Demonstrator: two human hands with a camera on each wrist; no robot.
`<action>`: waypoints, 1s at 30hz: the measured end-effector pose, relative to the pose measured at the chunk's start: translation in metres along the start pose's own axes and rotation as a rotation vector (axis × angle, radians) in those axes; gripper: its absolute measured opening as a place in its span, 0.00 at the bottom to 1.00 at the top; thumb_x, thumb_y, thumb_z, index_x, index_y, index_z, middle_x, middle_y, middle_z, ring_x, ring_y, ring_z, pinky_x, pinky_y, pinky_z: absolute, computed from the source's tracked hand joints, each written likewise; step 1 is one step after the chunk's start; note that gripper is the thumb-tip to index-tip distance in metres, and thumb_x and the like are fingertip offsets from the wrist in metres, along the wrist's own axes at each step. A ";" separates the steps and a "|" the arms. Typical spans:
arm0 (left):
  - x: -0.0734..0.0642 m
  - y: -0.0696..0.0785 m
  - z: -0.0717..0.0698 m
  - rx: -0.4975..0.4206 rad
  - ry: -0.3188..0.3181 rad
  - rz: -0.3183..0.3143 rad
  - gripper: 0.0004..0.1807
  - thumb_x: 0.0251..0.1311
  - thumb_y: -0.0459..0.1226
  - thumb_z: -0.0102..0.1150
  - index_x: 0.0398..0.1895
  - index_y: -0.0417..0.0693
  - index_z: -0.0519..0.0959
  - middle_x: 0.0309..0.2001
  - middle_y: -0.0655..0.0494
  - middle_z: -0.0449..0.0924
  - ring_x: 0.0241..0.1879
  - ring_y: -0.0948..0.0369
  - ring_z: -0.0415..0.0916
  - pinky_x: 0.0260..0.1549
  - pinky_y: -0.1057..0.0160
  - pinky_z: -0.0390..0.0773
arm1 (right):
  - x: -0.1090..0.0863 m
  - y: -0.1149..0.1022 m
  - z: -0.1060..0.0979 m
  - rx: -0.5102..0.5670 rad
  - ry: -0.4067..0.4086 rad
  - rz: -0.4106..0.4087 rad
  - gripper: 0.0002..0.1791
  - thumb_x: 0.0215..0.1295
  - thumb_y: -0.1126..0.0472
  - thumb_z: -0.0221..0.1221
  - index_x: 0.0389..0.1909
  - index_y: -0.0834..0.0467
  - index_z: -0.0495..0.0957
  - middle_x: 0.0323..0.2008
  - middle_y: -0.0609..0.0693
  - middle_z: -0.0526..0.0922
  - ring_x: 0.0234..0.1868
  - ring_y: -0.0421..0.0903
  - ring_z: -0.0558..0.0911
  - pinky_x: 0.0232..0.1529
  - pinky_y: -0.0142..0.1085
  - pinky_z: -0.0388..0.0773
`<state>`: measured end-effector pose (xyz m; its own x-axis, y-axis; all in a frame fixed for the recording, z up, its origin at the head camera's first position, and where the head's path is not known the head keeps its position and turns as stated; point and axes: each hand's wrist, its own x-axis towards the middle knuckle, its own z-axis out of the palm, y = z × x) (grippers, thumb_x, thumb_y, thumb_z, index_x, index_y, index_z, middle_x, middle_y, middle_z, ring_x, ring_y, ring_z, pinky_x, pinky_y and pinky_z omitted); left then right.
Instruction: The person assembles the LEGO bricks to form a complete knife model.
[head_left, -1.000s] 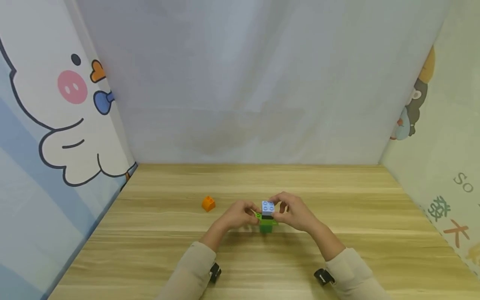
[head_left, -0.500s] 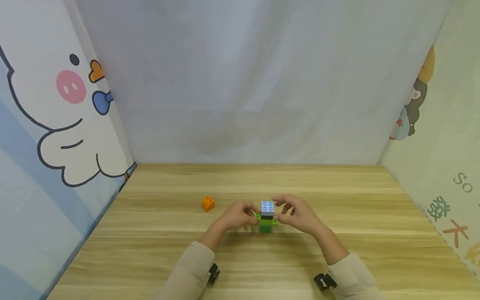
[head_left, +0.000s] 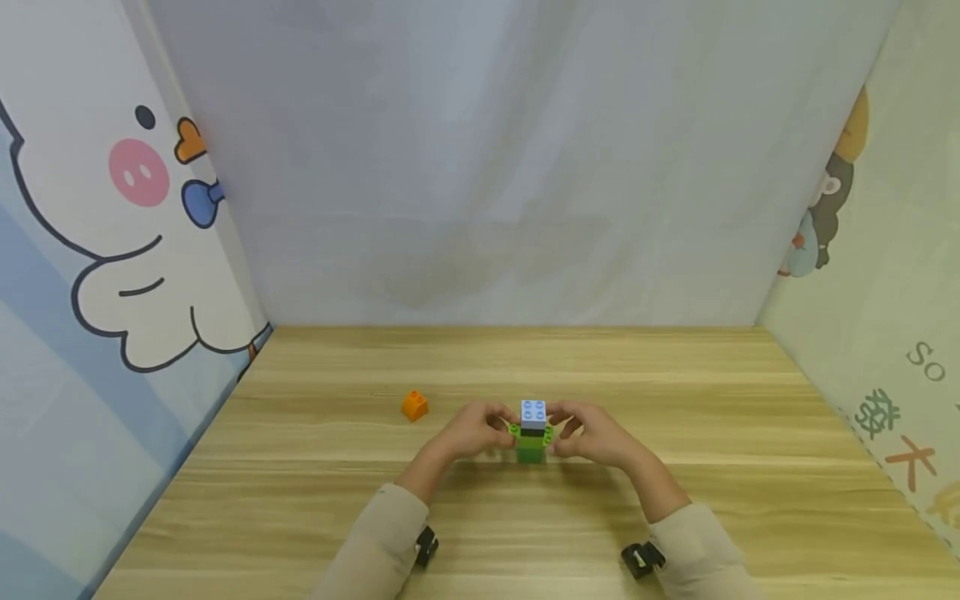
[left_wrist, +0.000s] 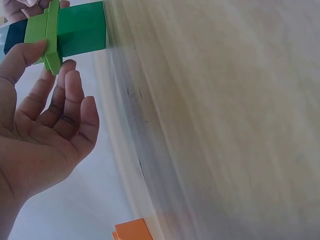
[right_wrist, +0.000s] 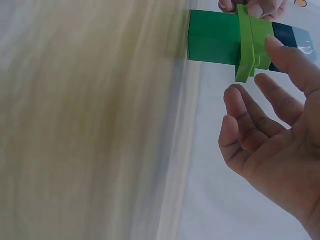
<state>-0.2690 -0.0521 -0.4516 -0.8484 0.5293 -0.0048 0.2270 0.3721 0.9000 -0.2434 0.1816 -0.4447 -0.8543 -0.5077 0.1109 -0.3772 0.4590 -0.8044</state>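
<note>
With the left hand's fingers pinching the block tower (head_left: 531, 451) and the right hand's half-curled, grip unclear, uneven pressure could tip it.

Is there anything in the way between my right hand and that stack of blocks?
Nothing visible is in the way. Your right hand is beside the block stack, its fingers close to the lime green part. Your left hand is on the opposite side, and the orange block lies beyond that hand.
</note>
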 end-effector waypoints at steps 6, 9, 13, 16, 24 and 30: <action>-0.001 0.000 0.000 0.006 0.001 0.002 0.15 0.45 0.27 0.66 0.40 0.33 0.80 0.27 0.50 0.79 0.25 0.62 0.73 0.22 0.66 0.74 | 0.004 0.004 0.002 0.019 -0.010 0.000 0.28 0.50 0.65 0.67 0.53 0.68 0.72 0.41 0.58 0.78 0.36 0.48 0.78 0.35 0.40 0.76; -0.001 0.000 0.001 0.010 0.003 0.003 0.16 0.45 0.27 0.66 0.40 0.33 0.80 0.28 0.49 0.79 0.25 0.62 0.73 0.22 0.66 0.74 | 0.005 0.007 0.003 0.022 -0.017 -0.004 0.26 0.49 0.66 0.67 0.50 0.69 0.73 0.39 0.56 0.78 0.35 0.48 0.78 0.36 0.39 0.76; 0.000 0.000 0.001 0.008 0.003 -0.001 0.16 0.45 0.27 0.66 0.41 0.34 0.79 0.28 0.50 0.79 0.25 0.62 0.73 0.23 0.66 0.74 | 0.008 0.009 0.005 0.021 -0.026 0.001 0.21 0.49 0.67 0.67 0.45 0.68 0.74 0.36 0.55 0.79 0.33 0.47 0.78 0.35 0.38 0.77; 0.000 -0.001 0.001 0.005 0.003 -0.007 0.16 0.45 0.28 0.66 0.41 0.35 0.80 0.28 0.51 0.79 0.25 0.62 0.73 0.23 0.66 0.74 | 0.010 0.009 0.005 0.025 -0.033 0.022 0.18 0.49 0.68 0.67 0.42 0.66 0.74 0.34 0.53 0.79 0.32 0.47 0.78 0.34 0.38 0.76; 0.001 -0.002 0.000 0.005 0.005 -0.009 0.15 0.46 0.28 0.66 0.40 0.36 0.80 0.28 0.50 0.79 0.25 0.62 0.73 0.23 0.66 0.74 | 0.011 0.006 0.004 0.000 -0.041 0.048 0.15 0.50 0.67 0.67 0.39 0.65 0.75 0.33 0.51 0.78 0.31 0.45 0.77 0.32 0.37 0.75; 0.000 -0.003 -0.002 0.032 -0.020 0.004 0.17 0.47 0.29 0.66 0.44 0.37 0.79 0.32 0.51 0.79 0.32 0.60 0.74 0.29 0.63 0.77 | 0.012 0.006 0.003 -0.048 -0.028 0.033 0.14 0.49 0.66 0.68 0.36 0.64 0.76 0.31 0.49 0.78 0.30 0.44 0.76 0.31 0.37 0.75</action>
<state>-0.2706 -0.0549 -0.4531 -0.8380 0.5456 -0.0100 0.2457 0.3936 0.8858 -0.2550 0.1755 -0.4499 -0.8567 -0.5113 0.0678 -0.3660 0.5100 -0.7784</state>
